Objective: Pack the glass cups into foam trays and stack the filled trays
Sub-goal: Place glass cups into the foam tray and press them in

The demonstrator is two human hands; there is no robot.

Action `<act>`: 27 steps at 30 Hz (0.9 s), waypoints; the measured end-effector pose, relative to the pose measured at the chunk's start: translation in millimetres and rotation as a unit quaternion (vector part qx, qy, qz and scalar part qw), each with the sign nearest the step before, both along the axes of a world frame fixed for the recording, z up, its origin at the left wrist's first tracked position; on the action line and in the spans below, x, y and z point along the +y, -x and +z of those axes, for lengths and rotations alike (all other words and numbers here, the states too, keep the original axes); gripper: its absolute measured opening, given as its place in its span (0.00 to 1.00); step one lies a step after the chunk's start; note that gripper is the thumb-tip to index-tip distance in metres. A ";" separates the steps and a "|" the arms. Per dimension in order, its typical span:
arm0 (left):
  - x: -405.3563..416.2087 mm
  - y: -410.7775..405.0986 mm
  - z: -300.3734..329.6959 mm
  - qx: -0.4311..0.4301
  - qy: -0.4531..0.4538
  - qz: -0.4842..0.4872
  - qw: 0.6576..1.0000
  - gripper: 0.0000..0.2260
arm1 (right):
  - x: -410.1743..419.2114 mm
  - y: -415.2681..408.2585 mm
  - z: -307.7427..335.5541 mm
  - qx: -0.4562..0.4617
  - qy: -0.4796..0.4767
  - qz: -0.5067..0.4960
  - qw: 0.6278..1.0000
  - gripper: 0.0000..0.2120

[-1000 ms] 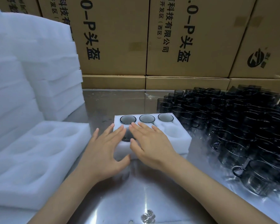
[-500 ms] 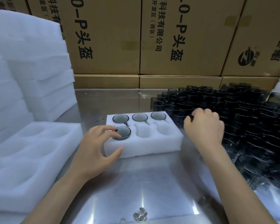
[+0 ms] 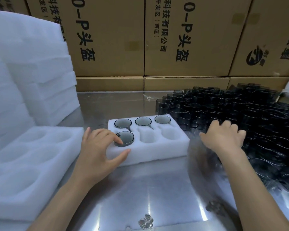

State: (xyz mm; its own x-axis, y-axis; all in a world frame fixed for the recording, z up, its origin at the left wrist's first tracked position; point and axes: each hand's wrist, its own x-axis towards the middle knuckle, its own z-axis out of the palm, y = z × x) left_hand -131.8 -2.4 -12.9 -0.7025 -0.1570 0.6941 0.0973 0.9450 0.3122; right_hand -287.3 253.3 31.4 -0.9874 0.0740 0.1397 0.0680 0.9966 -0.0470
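Right hand (image 3: 223, 139) reaching cups (image 3: 240, 114), steel table (image 3: 140, 189), cartons (image 3: 107, 39)

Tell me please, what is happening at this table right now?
A person is packing dark glass cups into a white foam tray. Four of its six slots are filled. The left hand steadies the tray, fingers on the front-left cup. The right hand reaches into the crowd of loose cups.
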 end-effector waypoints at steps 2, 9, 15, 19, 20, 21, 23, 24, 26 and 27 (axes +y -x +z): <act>-0.2 -0.4 0.4 0.000 -0.001 0.002 1.000 0.16 | -1.2 -0.5 -0.1 -0.042 -0.018 0.025 0.999 0.15; -2.7 -3.0 3.2 -0.017 0.011 0.016 1.000 0.14 | -9.3 -3.6 0.1 -0.022 0.122 0.124 0.984 0.18; -3.2 -4.8 4.9 -0.025 0.013 0.033 0.999 0.14 | 3.1 8.4 2.4 -0.061 0.241 0.161 0.955 0.24; -2.6 -4.7 5.1 -0.038 0.009 0.030 0.999 0.15 | -0.2 10.8 -5.6 -0.099 0.161 0.153 0.970 0.28; -2.7 -4.5 5.2 -0.040 0.008 0.029 0.999 0.15 | -1.1 11.0 -6.7 -0.085 0.166 0.150 0.971 0.29; -2.7 -4.4 5.4 -0.041 0.006 0.029 0.999 0.15 | -1.6 10.3 -6.7 -0.063 0.177 0.149 0.971 0.29; -2.6 -4.8 5.5 -0.045 0.003 0.030 0.999 0.15 | -3.1 6.8 -4.4 0.010 0.220 0.145 0.965 0.28; -2.3 -5.1 5.3 -0.046 0.003 0.031 0.998 0.15 | -4.5 4.6 -2.8 0.059 0.251 0.142 0.956 0.26; -1.0 -5.3 5.7 -0.046 0.005 0.036 0.998 0.15 | -9.7 -1.4 3.0 0.122 0.345 0.140 0.920 0.22; -0.7 -5.4 6.0 -0.048 0.004 0.039 0.998 0.15 | -14.0 -4.9 5.8 0.125 0.398 0.144 0.897 0.22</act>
